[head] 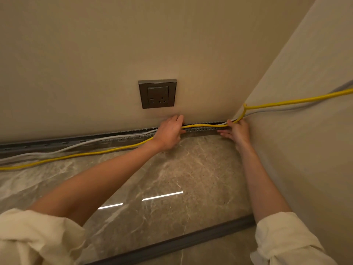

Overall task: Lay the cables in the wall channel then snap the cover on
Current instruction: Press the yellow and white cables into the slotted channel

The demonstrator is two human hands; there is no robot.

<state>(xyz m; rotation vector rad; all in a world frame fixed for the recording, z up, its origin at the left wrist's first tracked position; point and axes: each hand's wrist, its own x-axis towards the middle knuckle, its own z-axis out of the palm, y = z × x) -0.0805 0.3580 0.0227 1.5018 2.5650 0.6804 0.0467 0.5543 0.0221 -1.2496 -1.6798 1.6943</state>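
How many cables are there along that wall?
2. The yellow cable spans between both hands, trailing onto the floor at left. The grey cable lies alongside, partly hidden behind them.

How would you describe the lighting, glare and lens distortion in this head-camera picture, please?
Head view: warm, dim light tints the wall yellowish; two bright streaks of glare reflect off the polished marble floor; the wide lens bows the cable channel and stretches the sleeves at the corners; the hands look slightly soft.

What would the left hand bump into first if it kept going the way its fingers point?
Probably the wall just above the channel: the left hand points up and right, fingers already close to it. Depth is hard to judge.
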